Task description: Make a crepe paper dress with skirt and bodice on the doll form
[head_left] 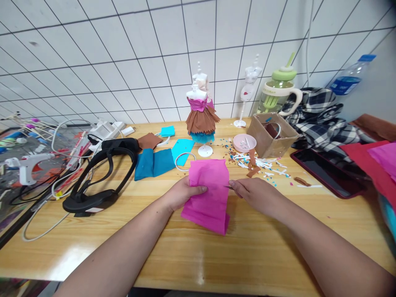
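Note:
My left hand (183, 193) is closed on a sheet of pink crepe paper (213, 181), its thumb lying across the front. The paper hangs over the wooden table, with its lower end folded. My right hand (249, 190) is closed at the sheet's right edge. From its fingertips a thin, dark-tipped tool (229, 187) reaches the paper; most of it is hidden, so I cannot tell its kind. Just behind stands a small dress form (197, 94) in a pink top, brown pleated skirt and teal ruffle. A white ring (185, 161) lies beside the paper.
At left are a black headset (93, 200), a glue gun (29, 165) and folded teal paper (154, 163). Right hold a pink dish (244, 142), paper scraps (266, 161), a cardboard box (272, 138), a phone (328, 173) and a lidded jug (275, 93). A bare dress form (247, 86) stands behind.

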### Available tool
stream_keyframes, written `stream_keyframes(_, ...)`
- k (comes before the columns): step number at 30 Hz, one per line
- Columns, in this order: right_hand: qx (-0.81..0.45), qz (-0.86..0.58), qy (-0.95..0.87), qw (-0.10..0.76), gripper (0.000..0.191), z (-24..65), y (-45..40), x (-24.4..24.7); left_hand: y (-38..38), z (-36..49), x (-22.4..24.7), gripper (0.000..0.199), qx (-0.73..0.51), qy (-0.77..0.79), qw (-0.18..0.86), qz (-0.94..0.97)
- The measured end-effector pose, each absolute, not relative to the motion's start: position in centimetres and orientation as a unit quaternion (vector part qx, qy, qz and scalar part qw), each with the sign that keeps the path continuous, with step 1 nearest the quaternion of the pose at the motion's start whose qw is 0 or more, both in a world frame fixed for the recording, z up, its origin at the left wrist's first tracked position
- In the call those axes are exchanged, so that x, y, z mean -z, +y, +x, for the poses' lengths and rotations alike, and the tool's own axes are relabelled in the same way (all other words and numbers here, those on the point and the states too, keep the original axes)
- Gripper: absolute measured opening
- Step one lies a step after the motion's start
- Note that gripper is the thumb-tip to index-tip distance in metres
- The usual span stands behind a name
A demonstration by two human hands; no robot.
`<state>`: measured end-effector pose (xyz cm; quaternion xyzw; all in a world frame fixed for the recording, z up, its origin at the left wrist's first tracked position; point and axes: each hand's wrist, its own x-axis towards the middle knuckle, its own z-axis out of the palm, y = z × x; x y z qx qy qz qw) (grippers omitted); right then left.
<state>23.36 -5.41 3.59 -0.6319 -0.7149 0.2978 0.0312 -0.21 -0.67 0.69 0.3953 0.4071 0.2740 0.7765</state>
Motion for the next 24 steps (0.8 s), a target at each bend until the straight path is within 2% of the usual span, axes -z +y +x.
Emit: stream_keyframes(24, -0.282, -0.644, -0.711, 0.008, 0.053, 23.02, -5.43, -3.90, -0.61, -0.34, -0.24, 0.034, -0.260, 0.401, 0.781, 0.403)
